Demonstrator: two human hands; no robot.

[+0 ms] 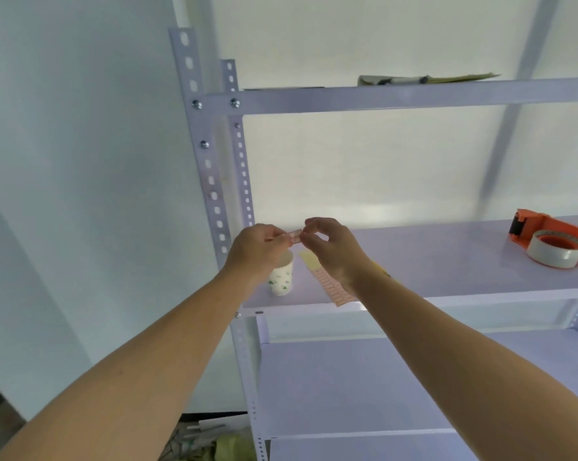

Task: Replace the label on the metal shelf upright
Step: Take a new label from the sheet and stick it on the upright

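— Label first: where is it?

— Small white rectangular paper label with a red border (294, 235) is held up between both hands, in the air over the left end of the pale lilac metal shelf board (430, 261), just right of the perforated white metal shelf upright (214, 181). Some mark shows on it, too small to read.

— How are the fingers set?

— Left hand (254, 251) has thumb and forefinger pinched shut on the label's left end, the other fingers curled in. Right hand (330, 247) pinches the right end the same way, fingertips (309, 224) nearly closed, the remaining fingers loosely bent.

— And under the hands?

— White paper cup with green specks (282, 277) stands upright on that shelf board, partly hidden by the left hand. Beside it lies a long sheet of red-bordered labels on yellowish backing (330, 287), its near end reaching the board's front edge, partly covered by the right wrist.

— Anything farther off?

— Orange plastic tape dispenser with a roll of pale tape (553, 241) sits well apart at the right end of the same board. On the board above lie flat papers with a dark-tipped pen (403, 80) on them.
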